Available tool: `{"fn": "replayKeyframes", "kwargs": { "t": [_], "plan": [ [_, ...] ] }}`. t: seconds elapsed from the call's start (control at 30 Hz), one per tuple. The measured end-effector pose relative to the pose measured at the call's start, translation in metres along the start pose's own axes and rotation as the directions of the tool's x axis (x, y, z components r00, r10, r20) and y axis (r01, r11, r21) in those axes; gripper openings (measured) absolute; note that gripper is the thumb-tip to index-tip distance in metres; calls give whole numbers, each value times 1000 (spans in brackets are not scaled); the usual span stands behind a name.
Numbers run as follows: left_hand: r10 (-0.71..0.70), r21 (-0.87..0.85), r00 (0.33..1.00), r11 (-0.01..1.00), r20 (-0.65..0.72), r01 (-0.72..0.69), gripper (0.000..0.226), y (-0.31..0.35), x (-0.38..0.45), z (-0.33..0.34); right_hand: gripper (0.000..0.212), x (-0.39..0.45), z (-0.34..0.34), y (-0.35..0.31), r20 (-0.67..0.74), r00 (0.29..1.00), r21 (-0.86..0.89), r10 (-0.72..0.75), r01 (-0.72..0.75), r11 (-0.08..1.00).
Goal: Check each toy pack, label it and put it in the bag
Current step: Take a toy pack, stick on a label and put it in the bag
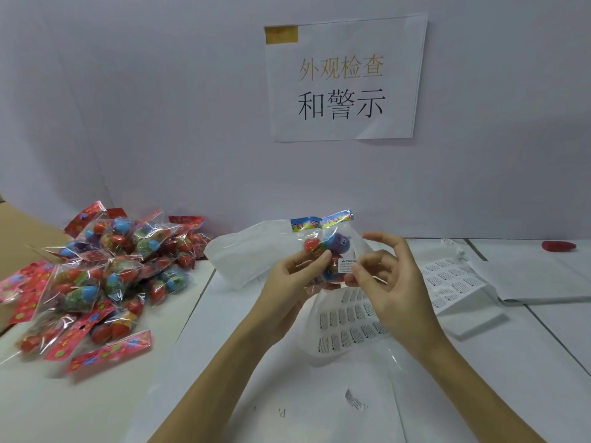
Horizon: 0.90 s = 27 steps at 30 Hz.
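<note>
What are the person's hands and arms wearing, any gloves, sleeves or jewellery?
Nothing is visible on them. Both the left hand and the right hand are bare, with no gloves, rings or watch visible. Both forearms are uncovered down to the bottom edge of the picture, so no sleeve shows.

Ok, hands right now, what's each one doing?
Left hand: closed on the toy pack.
Right hand: fingers pressing the warning label onto it.

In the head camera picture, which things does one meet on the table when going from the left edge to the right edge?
Pile of toy packs → white bag → toy pack held in both hands → folded label sheets → red object by the wall.
</note>
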State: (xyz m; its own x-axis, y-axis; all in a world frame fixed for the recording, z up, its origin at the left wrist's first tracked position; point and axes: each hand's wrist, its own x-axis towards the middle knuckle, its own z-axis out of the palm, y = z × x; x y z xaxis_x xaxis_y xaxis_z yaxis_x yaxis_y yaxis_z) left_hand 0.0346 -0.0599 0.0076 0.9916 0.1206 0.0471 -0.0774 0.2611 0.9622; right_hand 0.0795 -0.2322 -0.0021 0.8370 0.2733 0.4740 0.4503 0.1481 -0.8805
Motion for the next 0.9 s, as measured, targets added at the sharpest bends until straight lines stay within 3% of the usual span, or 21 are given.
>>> {"fn": "replayKeyframes", "kwargs": {
  "t": [0.17,0.6,0.8,0.9],
  "plan": [
    [6,72,998,997,-58,-2,28,1,0,2,60,-1,-1,5,15,1000,-97,-25,26,995],
    [-11,118,998,993,-63,18,48,-3,2,2,60,-1,0,12,32,999,-134,-23,27,991],
    [-11,123,998,992,-60,19,48,-3,2,1,59,0,0,13,29,999,-145,-27,31,989],
    [-4,113,1000,994,-20,6,37,-2,2,0,58,0,0,14,22,1000,-156,-20,23,988]
  ]
}}
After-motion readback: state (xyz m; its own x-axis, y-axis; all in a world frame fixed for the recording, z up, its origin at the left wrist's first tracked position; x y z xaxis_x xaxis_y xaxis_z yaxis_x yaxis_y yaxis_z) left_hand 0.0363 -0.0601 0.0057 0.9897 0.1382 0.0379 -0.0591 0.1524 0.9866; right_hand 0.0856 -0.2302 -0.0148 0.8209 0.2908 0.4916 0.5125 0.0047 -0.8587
